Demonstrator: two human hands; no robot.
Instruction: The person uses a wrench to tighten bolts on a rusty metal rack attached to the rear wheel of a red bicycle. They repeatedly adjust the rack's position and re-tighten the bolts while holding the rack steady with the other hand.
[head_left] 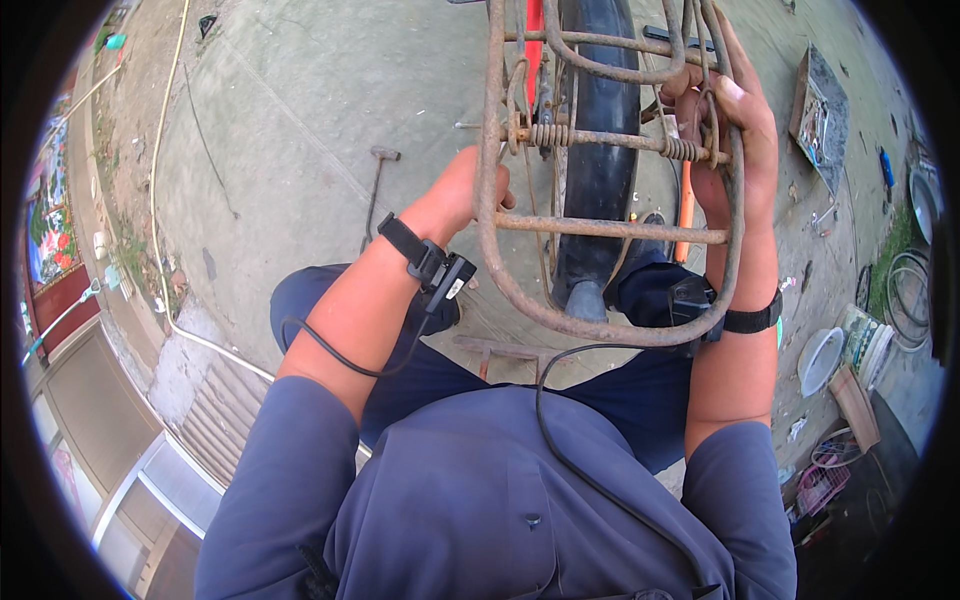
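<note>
A rusty bicycle rear rack with coiled springs on its crossbar spans the space before me. Below it runs the bicycle's black rear wheel or mudguard. My left hand is at the rack's left rail, which partly covers it. Its fingers curl inward by the wheel, and whatever they grip is hidden. On the other side, my right hand reaches past the right rail, its thumb and fingers bent together beside thin rusty rods. What lies between those fingers cannot be made out.
A hammer-like tool lies on the concrete at left. An orange bar stands right of the wheel. Farther right are a metal tray of small parts, a blue-handled tool and a white basin. A pale hose runs along the left.
</note>
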